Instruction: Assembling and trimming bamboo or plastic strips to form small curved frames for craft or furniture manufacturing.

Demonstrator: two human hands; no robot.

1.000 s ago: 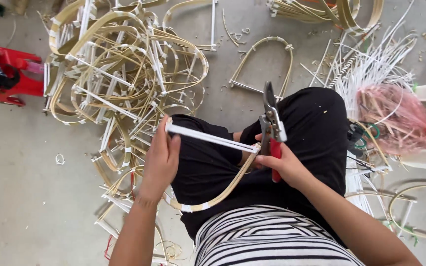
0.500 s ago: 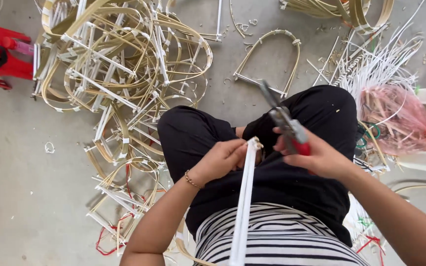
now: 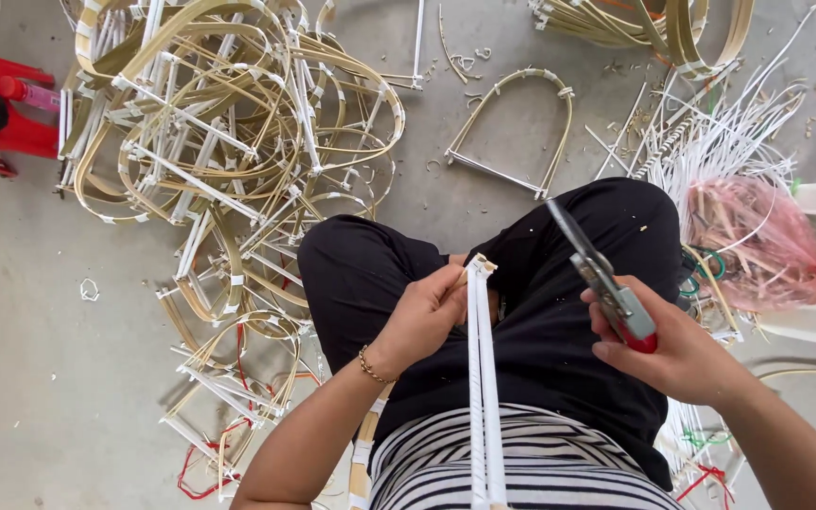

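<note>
Left hand (image 3: 424,316) slid lower on strip (image 3: 483,397); strip's near end cut off.

Bare arms, striped top (image 3: 521,467), black trousers (image 3: 446,283), seemingly a gold bracelet (image 3: 370,366).

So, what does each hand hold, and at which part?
The left hand pinches the white-wrapped strip near its far end. The right hand grips the pliers by their red handles, with the tips free.
</note>
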